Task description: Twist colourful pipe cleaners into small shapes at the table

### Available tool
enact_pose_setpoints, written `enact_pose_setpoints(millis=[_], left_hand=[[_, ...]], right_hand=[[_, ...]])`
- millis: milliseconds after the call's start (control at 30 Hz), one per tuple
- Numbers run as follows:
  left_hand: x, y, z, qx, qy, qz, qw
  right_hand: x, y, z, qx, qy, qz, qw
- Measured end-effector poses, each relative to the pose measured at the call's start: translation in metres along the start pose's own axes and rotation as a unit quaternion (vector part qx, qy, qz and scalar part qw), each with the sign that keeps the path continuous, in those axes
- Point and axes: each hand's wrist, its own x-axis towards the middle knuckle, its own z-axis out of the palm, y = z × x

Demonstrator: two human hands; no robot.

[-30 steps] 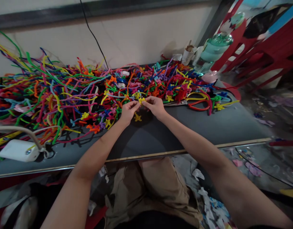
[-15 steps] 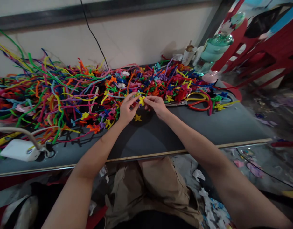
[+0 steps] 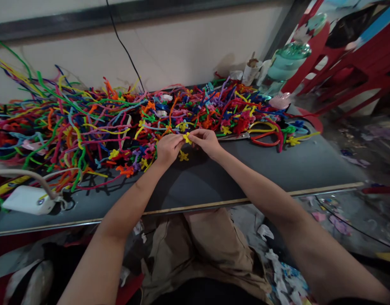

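My left hand and my right hand meet over a dark grey table, fingers pinched together on a small yellow pipe-cleaner flower. Just below it a second yellow pipe-cleaner flower lies on the table, untouched. A big tangled heap of coloured pipe cleaners stretches behind and to the left of both hands.
A white power adapter with a cable sits at the table's left front. Red-handled scissors lie right of my hands. A paper cup and a green-lidded jar stand at the back right. Red plastic chairs are beyond. Scraps litter the floor.
My left hand's fingers, spread half a second ago, have closed back onto the yellow flower. Both hands stayed in the same spot.
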Motion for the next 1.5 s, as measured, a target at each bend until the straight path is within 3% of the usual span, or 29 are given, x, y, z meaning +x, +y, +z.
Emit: enact_pose_setpoints(millis=[367,567,667,800,967,1167,1333,1500], left_hand=[[0.001,0.011,-0.005,0.067,-0.054,0.04,0.996],[0.001,0.01,-0.004,0.101,-0.08,0.065,0.989],[0.002,0.009,-0.004,0.073,-0.047,0.044,0.995],[0.001,0.011,-0.003,-0.014,0.044,-0.059,0.997],[-0.002,0.017,0.002,-0.061,0.077,-0.111,0.989],[-0.003,0.019,0.003,-0.036,0.067,-0.05,0.996],[-0.002,0.009,-0.005,0.017,0.019,0.055,0.998],[-0.003,0.001,-0.007,0.11,-0.002,0.159,0.981]], right_hand=[[-0.001,0.006,-0.002,-0.068,0.02,-0.023,0.997],[-0.004,0.006,-0.001,-0.113,0.056,-0.074,0.989],[-0.004,0.001,-0.002,-0.082,0.038,-0.048,0.995],[-0.003,-0.002,-0.002,0.016,0.005,0.0,1.0],[-0.004,0.002,0.006,0.024,0.035,-0.021,0.999],[-0.006,-0.001,0.01,-0.032,0.087,-0.096,0.991],[-0.012,-0.011,0.001,-0.109,0.074,-0.166,0.977],[-0.012,-0.007,-0.006,-0.138,0.06,-0.232,0.961]])
